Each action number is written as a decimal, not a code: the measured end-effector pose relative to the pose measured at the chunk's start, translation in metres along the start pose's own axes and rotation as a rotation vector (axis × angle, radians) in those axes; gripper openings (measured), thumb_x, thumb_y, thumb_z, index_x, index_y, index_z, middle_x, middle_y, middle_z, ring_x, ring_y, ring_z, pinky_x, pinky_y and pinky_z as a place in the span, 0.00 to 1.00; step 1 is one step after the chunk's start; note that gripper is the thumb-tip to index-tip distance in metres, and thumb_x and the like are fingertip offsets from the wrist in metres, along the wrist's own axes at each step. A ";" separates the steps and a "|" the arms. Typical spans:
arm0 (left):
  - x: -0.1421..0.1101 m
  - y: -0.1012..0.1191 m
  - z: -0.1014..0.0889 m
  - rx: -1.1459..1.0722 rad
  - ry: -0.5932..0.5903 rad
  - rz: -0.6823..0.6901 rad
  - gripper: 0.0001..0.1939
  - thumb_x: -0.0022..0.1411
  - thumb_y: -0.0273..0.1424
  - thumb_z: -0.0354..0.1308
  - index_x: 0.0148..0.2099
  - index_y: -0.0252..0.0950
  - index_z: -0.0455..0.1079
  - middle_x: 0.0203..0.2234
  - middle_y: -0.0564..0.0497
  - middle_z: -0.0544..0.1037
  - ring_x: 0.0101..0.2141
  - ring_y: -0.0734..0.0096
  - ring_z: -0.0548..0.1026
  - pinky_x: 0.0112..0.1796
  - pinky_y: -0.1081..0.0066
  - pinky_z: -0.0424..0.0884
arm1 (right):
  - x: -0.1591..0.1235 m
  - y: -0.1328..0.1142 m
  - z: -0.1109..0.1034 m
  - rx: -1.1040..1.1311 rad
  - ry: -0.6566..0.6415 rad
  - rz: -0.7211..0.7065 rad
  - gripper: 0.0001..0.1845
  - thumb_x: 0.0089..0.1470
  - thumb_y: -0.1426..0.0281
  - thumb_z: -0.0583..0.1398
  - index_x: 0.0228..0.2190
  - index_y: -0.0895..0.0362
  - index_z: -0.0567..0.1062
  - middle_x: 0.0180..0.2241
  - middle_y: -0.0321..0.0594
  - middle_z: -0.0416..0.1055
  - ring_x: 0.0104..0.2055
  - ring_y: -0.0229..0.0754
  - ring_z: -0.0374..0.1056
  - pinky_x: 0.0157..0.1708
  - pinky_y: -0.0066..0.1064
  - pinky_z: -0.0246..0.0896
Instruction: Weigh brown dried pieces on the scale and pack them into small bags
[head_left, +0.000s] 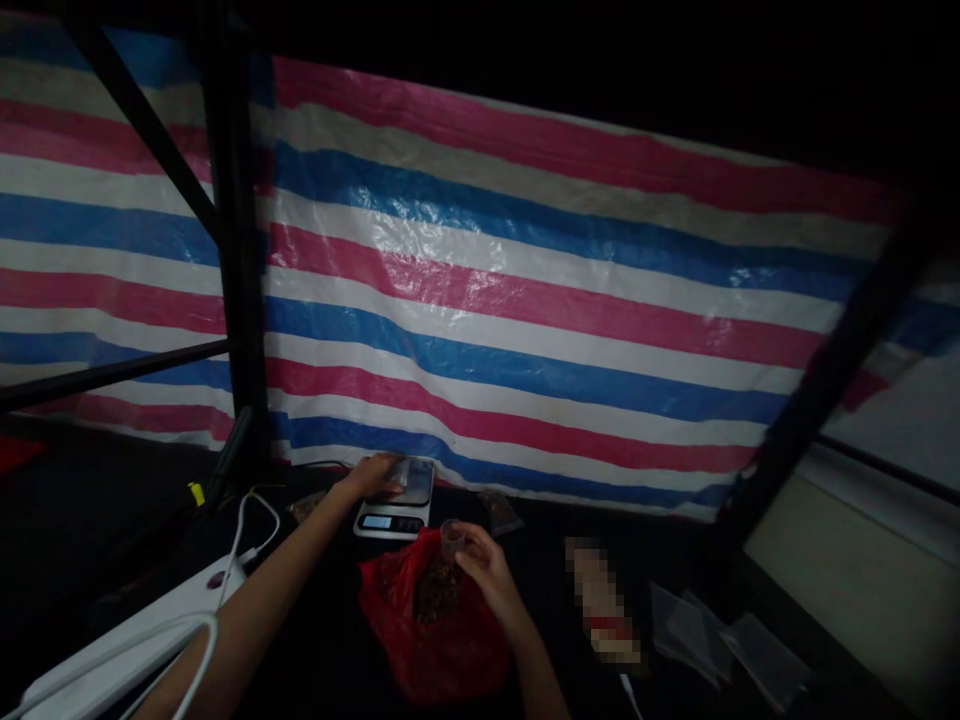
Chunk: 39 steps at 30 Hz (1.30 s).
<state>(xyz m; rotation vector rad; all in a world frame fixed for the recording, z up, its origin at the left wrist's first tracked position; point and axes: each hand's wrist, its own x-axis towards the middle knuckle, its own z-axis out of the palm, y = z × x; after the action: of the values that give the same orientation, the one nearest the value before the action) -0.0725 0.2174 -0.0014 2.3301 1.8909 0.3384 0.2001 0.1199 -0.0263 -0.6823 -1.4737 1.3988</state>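
Note:
A small white kitchen scale (391, 522) with a lit display stands near the striped sheet. My left hand (377, 474) reaches over the left side of its metal plate, fingers stretched out and apparently touching it; I cannot make out anything held there. My right hand (486, 565) grips a small clear plastic cup (452, 540) between thumb and fingers. That cup is above the mouth of an open red plastic bag (420, 665). Inside the bag lies a heap of brown, loose, dried-looking bits (438, 590).
Behind the scale hangs a striped plastic sheet (525, 350) on a dark frame. A small filled clear bag (501, 511) lies right of the scale. Flat clear bags (690, 630) are at the right. A white power strip (135, 640) with cables lies at the left.

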 end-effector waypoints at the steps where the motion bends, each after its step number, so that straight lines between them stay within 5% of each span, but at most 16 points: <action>1: -0.003 0.002 0.001 0.003 0.020 0.002 0.28 0.47 0.37 0.59 0.51 0.37 0.62 0.49 0.40 0.67 0.50 0.51 0.64 0.47 0.56 0.59 | 0.000 0.001 0.000 -0.006 -0.007 -0.006 0.18 0.42 0.63 0.62 0.38 0.54 0.72 0.41 0.42 0.71 0.43 0.48 0.66 0.44 0.39 0.59; 4: -0.015 0.010 0.006 -0.084 0.125 0.034 0.25 0.50 0.39 0.56 0.50 0.36 0.63 0.49 0.42 0.67 0.50 0.57 0.64 0.48 0.60 0.58 | 0.002 0.005 0.000 -0.031 -0.005 -0.018 0.19 0.43 0.63 0.62 0.39 0.55 0.71 0.41 0.42 0.71 0.43 0.47 0.67 0.43 0.39 0.59; 10: -0.064 0.043 0.030 -0.591 0.360 0.078 0.27 0.54 0.41 0.52 0.54 0.37 0.58 0.50 0.45 0.66 0.50 0.61 0.64 0.51 0.61 0.58 | 0.003 0.008 0.000 -0.076 0.077 -0.034 0.19 0.42 0.64 0.62 0.39 0.55 0.69 0.40 0.42 0.71 0.44 0.47 0.66 0.42 0.38 0.60; 18: -0.102 0.088 0.031 -0.750 0.293 0.116 0.23 0.55 0.40 0.53 0.52 0.37 0.61 0.48 0.46 0.68 0.49 0.63 0.65 0.51 0.63 0.59 | -0.001 -0.004 0.002 -0.055 0.073 -0.013 0.19 0.44 0.66 0.60 0.41 0.52 0.66 0.44 0.40 0.68 0.47 0.46 0.64 0.46 0.38 0.58; 25: -0.102 0.089 0.037 -0.750 0.260 0.142 0.25 0.53 0.39 0.54 0.53 0.38 0.58 0.50 0.47 0.66 0.50 0.64 0.64 0.51 0.63 0.57 | -0.003 -0.010 0.001 -0.078 0.076 -0.008 0.20 0.47 0.67 0.58 0.44 0.52 0.63 0.42 0.39 0.69 0.45 0.43 0.65 0.45 0.35 0.59; 31: -0.104 0.098 0.036 -0.764 0.202 0.186 0.25 0.53 0.39 0.55 0.53 0.38 0.59 0.49 0.45 0.67 0.49 0.62 0.64 0.51 0.61 0.58 | -0.001 -0.001 0.010 -0.209 0.211 -0.063 0.16 0.44 0.69 0.60 0.39 0.53 0.67 0.39 0.39 0.68 0.41 0.42 0.66 0.40 0.33 0.62; 39: -0.104 0.100 0.040 -0.716 0.225 0.190 0.25 0.52 0.40 0.56 0.52 0.38 0.60 0.47 0.47 0.68 0.48 0.63 0.65 0.50 0.63 0.59 | -0.003 -0.012 0.015 -0.386 0.146 -0.207 0.17 0.47 0.71 0.57 0.42 0.50 0.71 0.45 0.39 0.65 0.49 0.44 0.60 0.49 0.37 0.56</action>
<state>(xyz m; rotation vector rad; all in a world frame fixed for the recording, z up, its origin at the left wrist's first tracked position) 0.0118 0.0965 -0.0267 2.0121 1.2961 1.1231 0.1904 0.1088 -0.0137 -0.8251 -1.6608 0.8964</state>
